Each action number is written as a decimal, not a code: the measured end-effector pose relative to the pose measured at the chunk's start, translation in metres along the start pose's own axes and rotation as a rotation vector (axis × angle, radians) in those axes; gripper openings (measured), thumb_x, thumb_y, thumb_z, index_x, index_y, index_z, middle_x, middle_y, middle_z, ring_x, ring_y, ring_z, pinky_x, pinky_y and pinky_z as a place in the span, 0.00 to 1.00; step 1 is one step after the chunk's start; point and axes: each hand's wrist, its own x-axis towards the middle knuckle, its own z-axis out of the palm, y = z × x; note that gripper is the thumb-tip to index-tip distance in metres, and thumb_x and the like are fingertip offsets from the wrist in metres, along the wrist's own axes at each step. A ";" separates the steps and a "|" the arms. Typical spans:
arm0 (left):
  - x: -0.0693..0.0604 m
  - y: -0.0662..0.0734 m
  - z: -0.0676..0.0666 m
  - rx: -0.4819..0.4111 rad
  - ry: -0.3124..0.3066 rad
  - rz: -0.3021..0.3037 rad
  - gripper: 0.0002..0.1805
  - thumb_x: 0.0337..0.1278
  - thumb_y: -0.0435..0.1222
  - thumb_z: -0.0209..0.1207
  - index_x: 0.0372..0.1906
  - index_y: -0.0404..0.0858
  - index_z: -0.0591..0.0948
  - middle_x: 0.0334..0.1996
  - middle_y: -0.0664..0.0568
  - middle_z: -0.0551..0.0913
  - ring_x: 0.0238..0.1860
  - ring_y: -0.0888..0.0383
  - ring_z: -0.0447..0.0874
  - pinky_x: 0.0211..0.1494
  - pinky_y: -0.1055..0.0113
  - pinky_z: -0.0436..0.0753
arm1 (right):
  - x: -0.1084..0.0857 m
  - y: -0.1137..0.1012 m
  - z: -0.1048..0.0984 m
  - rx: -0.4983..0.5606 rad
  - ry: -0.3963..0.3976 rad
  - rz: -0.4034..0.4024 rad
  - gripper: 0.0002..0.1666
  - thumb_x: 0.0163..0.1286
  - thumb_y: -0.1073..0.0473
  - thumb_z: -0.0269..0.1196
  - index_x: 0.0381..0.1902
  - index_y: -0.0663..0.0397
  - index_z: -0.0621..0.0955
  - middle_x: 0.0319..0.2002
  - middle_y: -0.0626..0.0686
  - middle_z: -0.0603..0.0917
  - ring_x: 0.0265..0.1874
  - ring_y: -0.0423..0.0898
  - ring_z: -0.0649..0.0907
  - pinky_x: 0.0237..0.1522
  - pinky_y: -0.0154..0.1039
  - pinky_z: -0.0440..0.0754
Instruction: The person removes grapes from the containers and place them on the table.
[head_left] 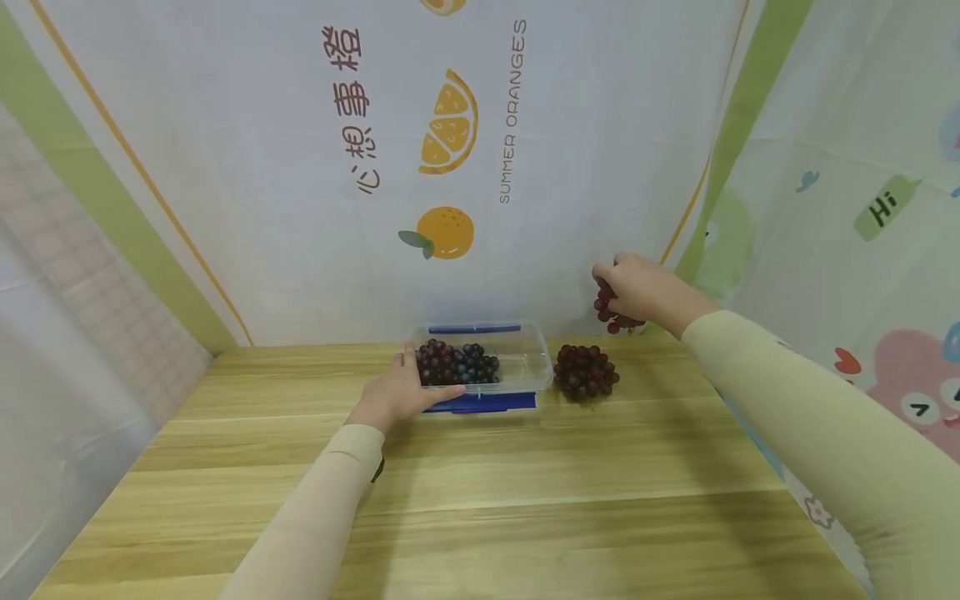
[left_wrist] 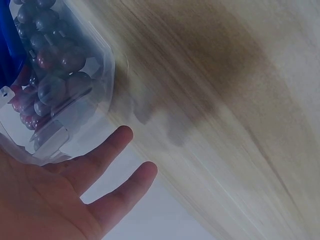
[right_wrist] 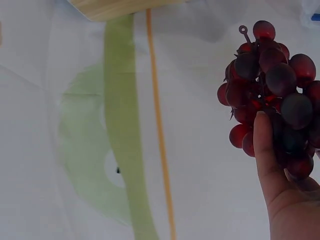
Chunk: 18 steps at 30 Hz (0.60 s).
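Surface point(head_left: 480, 508): yellowish-brown wood look, darker and paler grain streaks running side to side. Two items bear directly on it, both near its far edge. Item one: clear plastic container point(head_left: 522, 368), upright, blue clasp point(head_left: 495, 402) along its near side. Item two: bunch of dark red grapes point(head_left: 585, 371), just beside the container's right end; whether they touch cannot be told.

We see a clear, blue-clipped box point(head_left: 545, 354) with blackish-purple grapes point(head_left: 442, 363) filling its left part. Just right of the box lies a dark red bunch point(head_left: 585, 372); farther right, a raised bunch point(right_wrist: 297, 107) glows red.
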 end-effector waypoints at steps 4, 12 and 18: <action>0.000 0.001 0.000 -0.004 0.006 0.002 0.84 0.41 0.90 0.47 0.87 0.34 0.37 0.85 0.31 0.53 0.71 0.30 0.78 0.33 0.55 0.85 | -0.005 0.008 0.003 0.023 -0.019 0.027 0.14 0.72 0.65 0.68 0.53 0.59 0.78 0.41 0.63 0.79 0.38 0.57 0.80 0.40 0.53 0.81; 0.001 0.001 0.001 -0.008 0.004 -0.005 0.84 0.40 0.90 0.48 0.87 0.35 0.37 0.85 0.32 0.53 0.70 0.30 0.79 0.28 0.58 0.81 | -0.013 0.029 0.017 0.038 -0.026 0.051 0.12 0.71 0.65 0.68 0.48 0.59 0.77 0.40 0.62 0.79 0.38 0.58 0.80 0.40 0.54 0.81; 0.001 0.000 0.001 -0.008 0.002 -0.009 0.84 0.40 0.91 0.47 0.87 0.35 0.38 0.85 0.32 0.53 0.72 0.30 0.77 0.30 0.58 0.82 | -0.022 0.038 0.032 0.037 -0.026 0.035 0.12 0.71 0.65 0.70 0.47 0.60 0.78 0.36 0.61 0.79 0.34 0.56 0.81 0.38 0.52 0.83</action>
